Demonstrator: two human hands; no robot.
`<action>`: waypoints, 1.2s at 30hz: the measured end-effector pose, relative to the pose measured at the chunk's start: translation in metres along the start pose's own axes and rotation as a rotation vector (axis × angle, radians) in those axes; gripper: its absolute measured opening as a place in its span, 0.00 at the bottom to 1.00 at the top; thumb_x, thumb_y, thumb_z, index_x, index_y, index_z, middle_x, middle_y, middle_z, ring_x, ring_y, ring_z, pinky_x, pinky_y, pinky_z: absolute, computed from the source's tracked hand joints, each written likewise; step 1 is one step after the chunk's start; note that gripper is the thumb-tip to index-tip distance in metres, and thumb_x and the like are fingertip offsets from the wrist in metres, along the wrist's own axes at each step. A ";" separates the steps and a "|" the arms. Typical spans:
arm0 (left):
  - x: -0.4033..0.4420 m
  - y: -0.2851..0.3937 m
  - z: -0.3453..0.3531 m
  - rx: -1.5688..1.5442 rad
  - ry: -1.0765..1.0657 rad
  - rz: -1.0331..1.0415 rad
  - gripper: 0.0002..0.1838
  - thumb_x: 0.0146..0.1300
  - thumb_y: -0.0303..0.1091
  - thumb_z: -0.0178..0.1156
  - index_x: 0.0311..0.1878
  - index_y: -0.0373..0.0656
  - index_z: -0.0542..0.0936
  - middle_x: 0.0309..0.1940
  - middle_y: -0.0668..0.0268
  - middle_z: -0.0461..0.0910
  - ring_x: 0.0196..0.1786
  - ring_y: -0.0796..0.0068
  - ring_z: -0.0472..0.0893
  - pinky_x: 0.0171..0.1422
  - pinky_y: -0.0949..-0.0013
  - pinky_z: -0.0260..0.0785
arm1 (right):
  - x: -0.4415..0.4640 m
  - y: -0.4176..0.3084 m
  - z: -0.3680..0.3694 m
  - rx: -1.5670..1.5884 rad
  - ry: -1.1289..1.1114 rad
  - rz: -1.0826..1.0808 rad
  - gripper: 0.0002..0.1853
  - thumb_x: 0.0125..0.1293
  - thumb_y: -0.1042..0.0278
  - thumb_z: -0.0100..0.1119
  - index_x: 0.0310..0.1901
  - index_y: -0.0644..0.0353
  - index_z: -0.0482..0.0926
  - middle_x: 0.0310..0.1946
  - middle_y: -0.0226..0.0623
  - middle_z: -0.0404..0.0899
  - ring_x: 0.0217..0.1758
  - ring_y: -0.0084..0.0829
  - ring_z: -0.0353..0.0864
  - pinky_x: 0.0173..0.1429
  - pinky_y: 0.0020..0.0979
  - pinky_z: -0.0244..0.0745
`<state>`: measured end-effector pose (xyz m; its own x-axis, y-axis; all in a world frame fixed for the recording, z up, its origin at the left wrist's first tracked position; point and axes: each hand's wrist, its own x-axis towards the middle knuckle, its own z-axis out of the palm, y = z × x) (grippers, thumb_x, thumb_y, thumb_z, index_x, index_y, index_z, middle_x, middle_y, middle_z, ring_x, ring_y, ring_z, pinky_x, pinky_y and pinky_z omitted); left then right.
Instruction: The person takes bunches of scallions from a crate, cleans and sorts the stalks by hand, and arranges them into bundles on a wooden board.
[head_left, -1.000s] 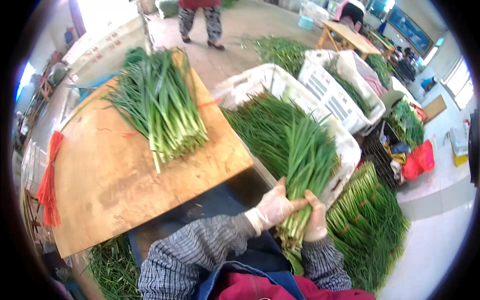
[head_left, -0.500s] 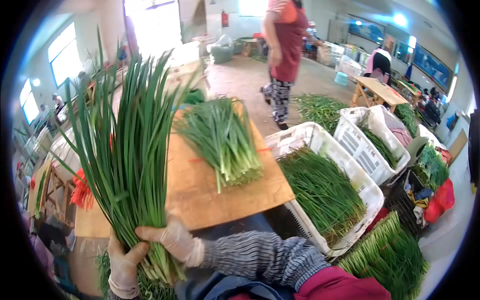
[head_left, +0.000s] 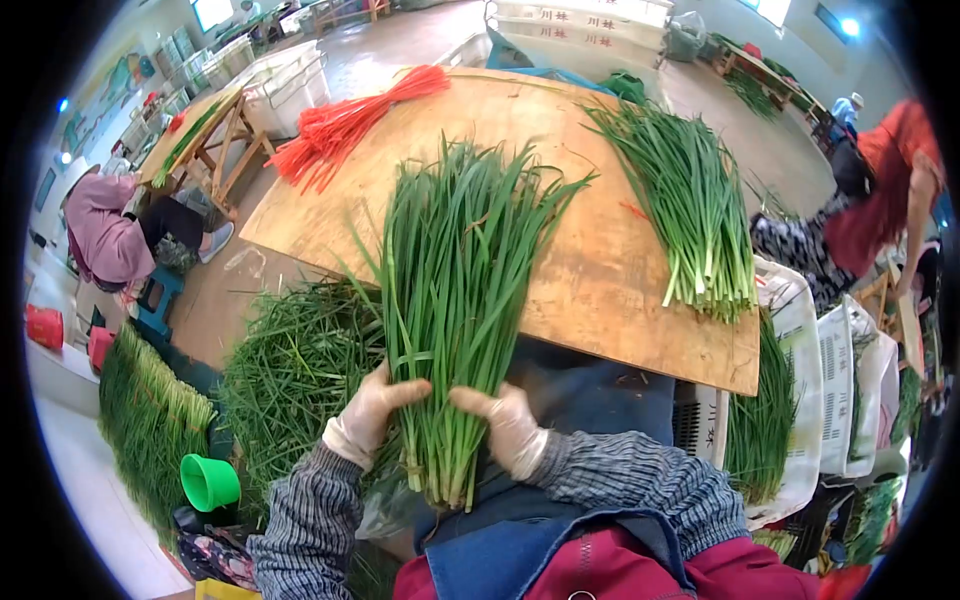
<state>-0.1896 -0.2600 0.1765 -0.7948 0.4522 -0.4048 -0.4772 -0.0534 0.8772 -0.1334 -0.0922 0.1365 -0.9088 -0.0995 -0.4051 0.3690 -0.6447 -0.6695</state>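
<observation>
A bunch of garlic chives [head_left: 455, 280] stands between my gloved hands, pale stem ends down towards my lap, green leaves fanned over the wooden board. My left hand [head_left: 368, 415] is wrapped round its left side near the base, thumb across the stems. From the right, my right hand [head_left: 508, 425] grips the same bunch with its thumb also on the front. On the board's right part lies another bunch of chives [head_left: 695, 210], stems pointing towards me. A bundle of red ties [head_left: 355, 120] rests at the board's far left corner.
The wooden board [head_left: 610, 290] lies in front of me. A heap of loose chives [head_left: 290, 370] and a green cup [head_left: 210, 482] are at left. White crates [head_left: 800, 400] holding chives stand at right. One person [head_left: 105, 225] sits at left; another person [head_left: 875, 190] is at right.
My view has swung left and down onto the board. The chives, earlier held up at the left, are now in front of my body. Both hands still hold them.
</observation>
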 end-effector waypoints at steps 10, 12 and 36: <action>0.040 0.005 -0.012 -0.291 -0.102 0.081 0.28 0.56 0.48 0.60 0.54 0.35 0.72 0.45 0.61 0.78 0.45 0.70 0.79 0.51 0.67 0.72 | 0.031 -0.054 0.020 0.289 0.002 -0.080 0.19 0.62 0.63 0.58 0.51 0.65 0.72 0.45 0.38 0.78 0.45 0.31 0.79 0.50 0.34 0.76; 0.035 0.012 -0.003 -0.205 -0.113 0.080 0.27 0.56 0.45 0.60 0.54 0.35 0.72 0.45 0.61 0.78 0.44 0.71 0.79 0.51 0.68 0.72 | 0.030 -0.058 0.035 0.266 -0.052 -0.057 0.18 0.61 0.62 0.59 0.48 0.65 0.75 0.42 0.37 0.79 0.40 0.30 0.80 0.47 0.31 0.76; 0.124 0.243 0.081 0.279 -0.141 1.015 0.39 0.36 0.28 0.73 0.55 0.33 0.66 0.44 0.58 0.77 0.47 0.67 0.77 0.55 0.67 0.70 | 0.089 -0.292 0.108 -0.655 -0.302 -0.936 0.16 0.49 0.68 0.68 0.40 0.66 0.80 0.35 0.37 0.81 0.37 0.26 0.78 0.43 0.28 0.75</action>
<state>-0.3738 -0.1446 0.3601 -0.7135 0.4106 0.5678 0.5022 -0.2655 0.8230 -0.3437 0.0054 0.3634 -0.8553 -0.0263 0.5175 -0.5155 -0.0590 -0.8549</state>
